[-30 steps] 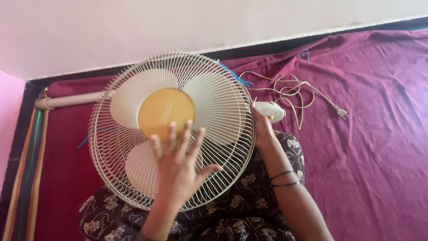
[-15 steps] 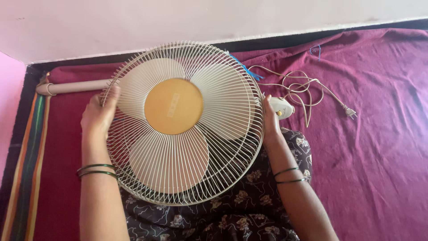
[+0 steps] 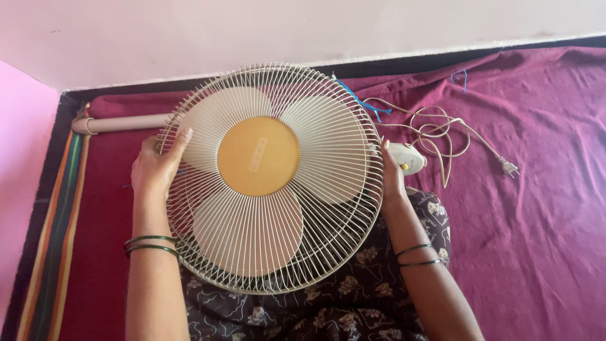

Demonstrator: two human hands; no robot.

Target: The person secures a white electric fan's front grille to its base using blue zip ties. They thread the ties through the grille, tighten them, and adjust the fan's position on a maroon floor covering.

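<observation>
Since a second ago: left hand (image 3: 154,167) came off the front of the fan grille (image 3: 271,177) and went to its left rim; right hand (image 3: 392,173) stayed on the right rim. View shifted slightly, fan sits about the same.

Left hand: fingers curled over the left edge of the grille, thumb lying on the front wires, closed on the rim. Two dark bangles (image 3: 150,245) on that wrist.

Right hand: pressed flat-ish against the right rim, fingers wrapped behind the cage where I can't see them, so grip reads as closed on the rim but fingertips are hidden. Two bangles (image 3: 418,254) there too.

Fan: round cream wire cage, face up towards the camera, orange-yellow hub cap (image 3: 257,155) in the centre, three pale blades (image 3: 249,230) behind the wires. It rests on the person's lap, over a dark floral-print dress (image 3: 353,284), lower edge of the cage overlapping the fabric.

Outward: cream fan stand tube (image 3: 123,122) runs left from behind the cage towards the far left corner of the maroon cloth (image 3: 536,189). Just beside the right hand, a white switch box (image 3: 409,158). From it a cream power cord (image 3: 435,129) lies in loose loops, plug (image 3: 509,168) well apart to the right. Blue string (image 3: 363,101) at the cage's upper right. Striped mat edge (image 3: 53,240) along the left side, pale wall (image 3: 284,31) along the far edge.
</observation>
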